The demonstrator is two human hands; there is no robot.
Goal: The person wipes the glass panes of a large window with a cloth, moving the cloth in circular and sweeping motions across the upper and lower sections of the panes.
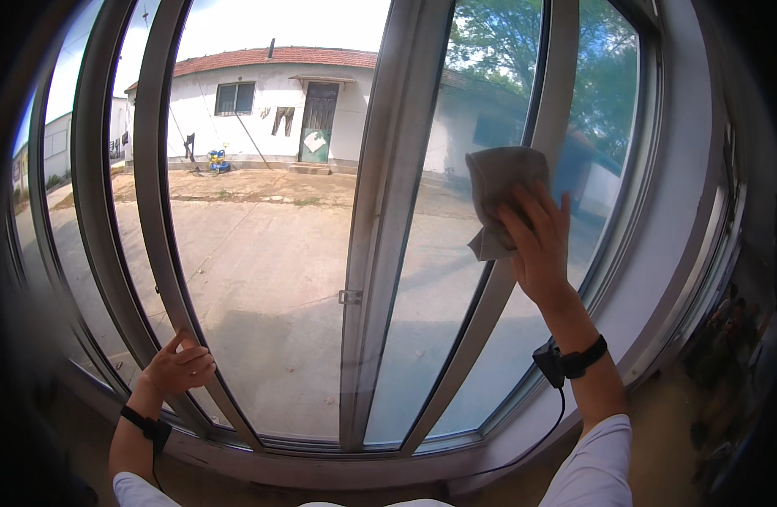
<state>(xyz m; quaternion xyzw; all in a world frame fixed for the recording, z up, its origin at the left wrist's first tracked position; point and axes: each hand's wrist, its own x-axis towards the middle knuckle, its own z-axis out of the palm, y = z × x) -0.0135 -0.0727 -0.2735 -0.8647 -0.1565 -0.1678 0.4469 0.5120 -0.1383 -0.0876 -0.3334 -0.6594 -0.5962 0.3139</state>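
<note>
My right hand presses a folded grey-brown cloth flat against the window, over an upright metal bar and the glass beside it. The fingers are spread on the cloth, and its lower corner hangs free. At the lower left, my left hand rests at another upright frame bar, its fingers curled. Whether it grips the bar cannot be told. Between the hands stands the wide middle frame post with a small metal latch. Each wrist wears a black strap with a small device and a cable.
A window sill runs along the bottom, and a white wall edge curves up the right. Several dark, blurred things stand at the far right. Beyond the glass lie a concrete yard and a white house with a red roof.
</note>
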